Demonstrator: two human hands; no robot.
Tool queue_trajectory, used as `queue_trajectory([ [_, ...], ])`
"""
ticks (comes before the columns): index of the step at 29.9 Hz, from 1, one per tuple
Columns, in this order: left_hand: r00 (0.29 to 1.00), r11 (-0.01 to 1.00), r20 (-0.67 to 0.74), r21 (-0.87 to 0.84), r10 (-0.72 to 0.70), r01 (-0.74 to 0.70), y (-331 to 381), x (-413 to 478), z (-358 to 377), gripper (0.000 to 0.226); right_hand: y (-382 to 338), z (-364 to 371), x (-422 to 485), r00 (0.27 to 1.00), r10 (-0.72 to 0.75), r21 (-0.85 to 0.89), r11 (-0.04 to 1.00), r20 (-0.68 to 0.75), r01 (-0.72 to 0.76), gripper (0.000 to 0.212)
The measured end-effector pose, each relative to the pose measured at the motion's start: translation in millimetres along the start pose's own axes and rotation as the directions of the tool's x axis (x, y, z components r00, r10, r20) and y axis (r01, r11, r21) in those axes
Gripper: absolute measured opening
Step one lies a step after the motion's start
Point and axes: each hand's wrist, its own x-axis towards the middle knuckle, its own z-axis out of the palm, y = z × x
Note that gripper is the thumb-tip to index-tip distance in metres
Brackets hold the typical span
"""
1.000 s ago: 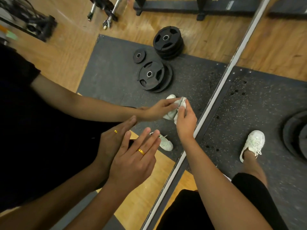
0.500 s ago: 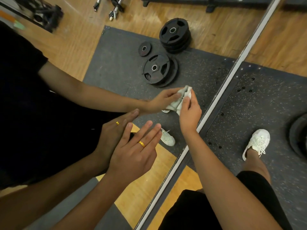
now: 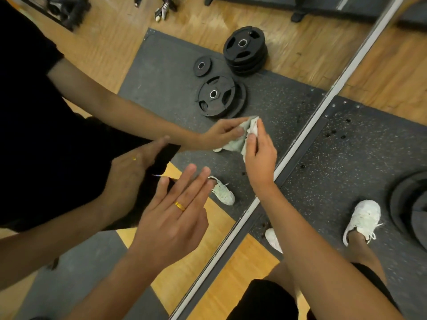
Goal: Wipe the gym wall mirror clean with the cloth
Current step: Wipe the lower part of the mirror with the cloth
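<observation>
right hand (image 3: 258,158): pinches cloth (image 3: 251,129) against mirror (image 3: 166,88); cloth mostly hidden beneath it
left hand (image 3: 171,218): fingers (image 3: 184,185) straight, spread, empty; mirror contact unclear

No text, label, brand or number could be read anywhere, not even on the plates (image 3: 213,95).

Left hand (image 3: 175,218) farther from mirror (image 3: 161,88)

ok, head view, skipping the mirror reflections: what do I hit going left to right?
left hand → cloth → right hand → white shoe → weight plates. The mirror's edge strip is left out because it runs diagonally.
</observation>
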Motion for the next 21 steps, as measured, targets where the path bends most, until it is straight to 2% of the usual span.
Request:
queue_trajectory([
  [3,0.999,0.999,0.028,0.026,0.04,-0.04,-1,47,-3,0.046,5,-17,10,0.994,-0.028,-0.052,0.998,0.11,0.034,0.045],
  [5,0.994,0.994,0.086,0.082,0.061,-0.068,0,77,4,0.045,1,-28,14,0.991,-0.045,0.012,0.999,0.125,0.044,0.045],
  [10,0.97,0.954,0.232,0.266,0.077,-0.139,-9,110,29,0.048,-33,-51,41,0.999,0.001,0.186,0.983,-0.042,0.007,0.046],
  [13,0.963,0.913,0.25,0.362,0.1,-0.189,-8,109,37,0.055,-56,-60,63,0.984,-0.067,0.228,0.968,-0.165,0.104,0.044],
  [15,0.964,0.905,0.252,0.384,0.087,-0.182,-9,109,39,0.054,-65,-59,82,0.971,-0.147,0.213,0.959,-0.187,0.186,0.041],
  [17,0.961,0.889,0.259,0.411,0.099,-0.203,-10,109,39,0.05,-65,-51,105,0.966,-0.165,0.183,0.962,-0.199,0.202,0.036],
  [21,0.952,0.886,0.29,0.409,0.1,-0.217,-11,109,37,0.05,-54,-39,134,0.945,0.109,0.255,0.967,-0.31,-0.028,0.035],
])
